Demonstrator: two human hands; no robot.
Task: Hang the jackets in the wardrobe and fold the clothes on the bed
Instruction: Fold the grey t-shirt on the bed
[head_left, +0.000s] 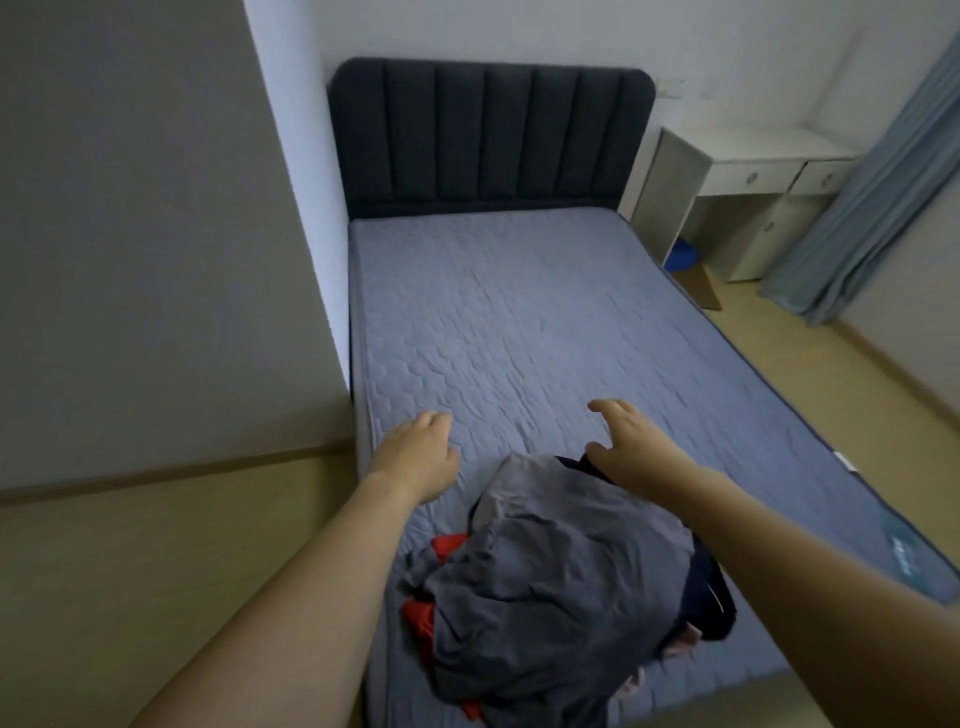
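A heap of clothes (550, 587) lies at the foot of the bed (545, 322): a grey garment on top, red cloth (422, 616) showing at its left, a dark navy piece (709, 597) at its right. Both my arms reach out over the heap. My left hand (418, 451) hovers past the pile's far left side, fingers loosely bent, holding nothing. My right hand (631, 441) hangs above the pile's far edge with thumb and fingers spread, empty. No jacket can be told apart in the heap.
The bed has a blue-grey quilted cover and a dark padded headboard (493, 140). A grey wall panel (145, 234) stands to the left. A white desk with drawers (748, 176) and a blue curtain (883, 182) are at the right. Wooden floor (156, 561) surrounds the bed.
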